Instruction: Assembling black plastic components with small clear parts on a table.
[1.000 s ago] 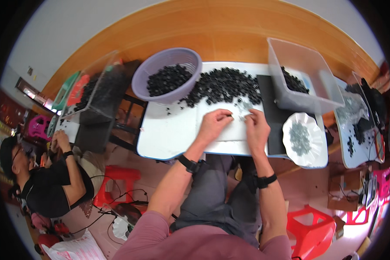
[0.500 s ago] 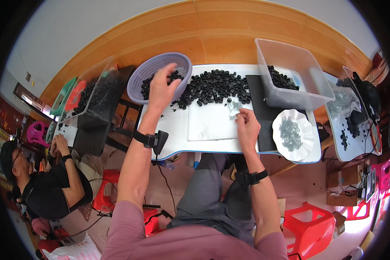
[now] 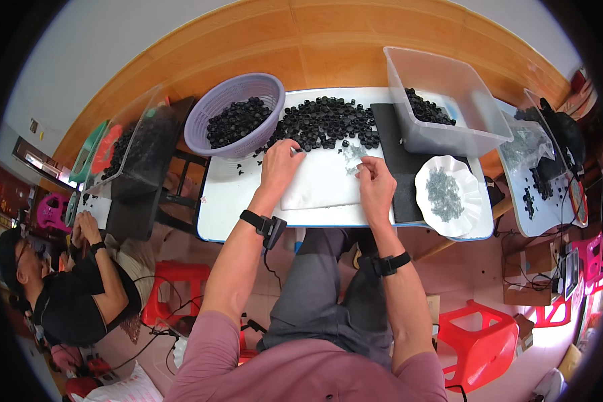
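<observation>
A heap of small black round caps (image 3: 328, 120) lies along the far side of the white table. My left hand (image 3: 279, 167) is at the near edge of this heap, its thumb and fingers drawn together; what is between them is too small to tell. Over the right side of a white board (image 3: 318, 187), my right hand (image 3: 376, 187) has its fingertips pinched. They are beside a few small clear pieces (image 3: 354, 157), and whatever they hold is hidden. More clear pieces fill a white scalloped dish (image 3: 474, 211) to the right.
A purple basket (image 3: 197, 124) of black caps stands at the far left. At the far right, a clear plastic bin (image 3: 465, 134) with caps rests on a black mat (image 3: 405, 194). Left of me a person (image 3: 67, 288) sits working. A red stool (image 3: 479, 342) stands on the floor.
My left hand has come down from over the purple basket to the near edge of the cap heap. My right hand stays by the clear pieces, pinched. The view has shifted slightly.
</observation>
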